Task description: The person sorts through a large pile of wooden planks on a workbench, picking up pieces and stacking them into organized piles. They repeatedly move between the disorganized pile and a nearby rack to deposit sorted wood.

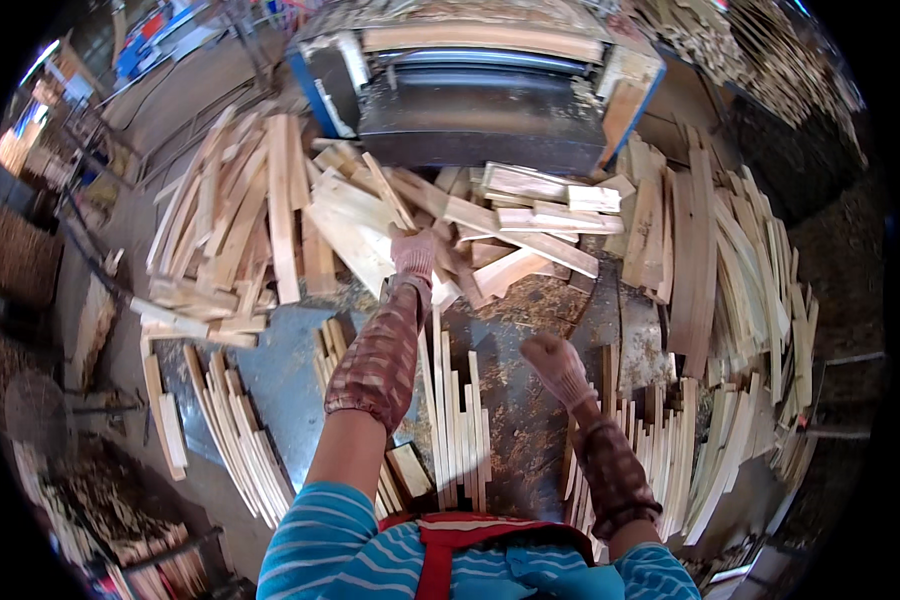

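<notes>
My left hand [413, 252], in a pale knitted glove, reaches forward into a heap of loose boards. Its fingers are closed round the near end of a narrow wooden strip [385, 190], which points away from me. A wide pale board [353, 225] lies just left of that hand. My right hand [558, 368], gloved too, hovers over the sawdust-strewn metal table [515, 410] with its fingers curled in and nothing showing in them. Between my forearms stands a row of thin wooden strips [457, 420] laid lengthwise. Patterned sleeve covers hide both wrists.
Beyond the heap stands a machine with a roller [485, 68] and a dark metal bed [480, 120]. Long boards [235, 205] are piled at left, more boards [695, 250] at right. Sorted strips [235, 430] line the table's near edge. Stacked timber [760, 60] lies far right.
</notes>
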{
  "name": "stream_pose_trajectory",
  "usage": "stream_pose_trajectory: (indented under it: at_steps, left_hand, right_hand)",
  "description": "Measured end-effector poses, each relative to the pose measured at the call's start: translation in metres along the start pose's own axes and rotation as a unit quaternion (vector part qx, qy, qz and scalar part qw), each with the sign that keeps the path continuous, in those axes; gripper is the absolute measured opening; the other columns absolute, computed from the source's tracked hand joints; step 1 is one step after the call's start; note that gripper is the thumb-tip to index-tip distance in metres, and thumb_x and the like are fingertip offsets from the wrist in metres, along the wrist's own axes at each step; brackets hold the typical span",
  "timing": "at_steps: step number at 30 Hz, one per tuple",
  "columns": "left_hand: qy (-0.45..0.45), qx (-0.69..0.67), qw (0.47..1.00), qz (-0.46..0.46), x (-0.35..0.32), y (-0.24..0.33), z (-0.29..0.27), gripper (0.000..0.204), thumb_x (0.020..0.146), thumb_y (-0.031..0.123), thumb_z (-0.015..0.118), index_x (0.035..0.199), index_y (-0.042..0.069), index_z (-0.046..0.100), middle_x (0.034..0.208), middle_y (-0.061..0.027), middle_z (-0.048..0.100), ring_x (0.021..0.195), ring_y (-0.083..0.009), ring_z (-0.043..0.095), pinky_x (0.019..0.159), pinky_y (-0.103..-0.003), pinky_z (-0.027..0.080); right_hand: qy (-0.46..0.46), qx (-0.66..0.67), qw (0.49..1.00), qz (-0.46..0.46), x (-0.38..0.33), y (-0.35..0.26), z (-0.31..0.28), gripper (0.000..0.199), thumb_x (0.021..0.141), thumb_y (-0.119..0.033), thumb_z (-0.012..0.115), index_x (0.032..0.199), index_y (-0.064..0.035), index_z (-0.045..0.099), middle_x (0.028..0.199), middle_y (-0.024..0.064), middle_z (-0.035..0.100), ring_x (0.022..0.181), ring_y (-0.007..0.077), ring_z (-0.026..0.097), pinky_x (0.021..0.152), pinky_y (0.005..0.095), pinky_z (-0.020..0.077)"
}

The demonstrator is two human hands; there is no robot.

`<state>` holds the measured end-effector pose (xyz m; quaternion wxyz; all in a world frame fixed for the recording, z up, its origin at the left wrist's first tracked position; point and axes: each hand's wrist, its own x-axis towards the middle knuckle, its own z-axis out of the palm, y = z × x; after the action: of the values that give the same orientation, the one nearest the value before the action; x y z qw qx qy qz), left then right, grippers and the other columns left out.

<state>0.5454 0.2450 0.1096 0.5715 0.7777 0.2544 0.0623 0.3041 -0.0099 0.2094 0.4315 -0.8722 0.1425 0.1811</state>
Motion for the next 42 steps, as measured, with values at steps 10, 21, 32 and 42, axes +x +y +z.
stream_pose_trajectory:
  at_steps: [10,21,32,42]
  left_hand:
    - [-0.327,-0.021,0.911,0.249,-0.244,0.009,-0.041,0.067,0.091,0.012,0.067,0.151,0.004,0.037,0.124,-0.0173,0.066,0.116,-0.0298,0.064,0.103,-0.037,0.052]
    - [0.047,0.116,0.991,0.050,-0.010,-0.035,-0.023,0.108,0.076,0.043,0.081,0.153,-0.003,0.022,0.143,-0.0303,0.048,0.130,-0.0421,0.052,0.109,-0.046,0.044]
    - [0.100,-0.143,0.980,-0.093,0.105,-0.050,-0.016,0.076,0.074,0.029,0.084,0.132,0.001,0.044,0.126,-0.0260,0.060,0.112,-0.0429,0.062,0.095,-0.052,0.052]
    - [-0.021,-0.386,0.919,-0.073,0.035,0.012,-0.094,0.043,0.085,0.009,0.074,0.125,0.003,0.060,0.113,-0.0106,0.067,0.103,-0.0255,0.067,0.087,-0.037,0.058]
  right_hand:
    - [0.088,0.243,0.956,-0.140,0.032,-0.025,0.049,0.062,0.088,-0.031,0.076,0.137,0.0000,0.055,0.119,0.0112,0.066,0.092,0.0210,0.065,0.082,0.0305,0.0542]
    - [-0.018,0.456,0.880,0.129,-0.074,0.170,0.078,0.047,0.100,-0.038,0.060,0.126,0.0009,0.063,0.116,0.0080,0.067,0.096,0.0173,0.064,0.082,0.0334,0.0554]
    - [-0.123,-0.169,0.954,0.213,-0.032,0.097,0.104,0.045,0.097,-0.044,0.051,0.123,-0.0116,0.068,0.114,0.0228,0.070,0.110,0.0371,0.066,0.089,0.0452,0.0539]
    - [0.004,0.105,0.993,0.060,-0.086,0.147,0.130,0.035,0.097,-0.035,0.059,0.121,-0.0121,0.071,0.104,0.0145,0.075,0.099,0.0278,0.071,0.087,0.0372,0.0538]
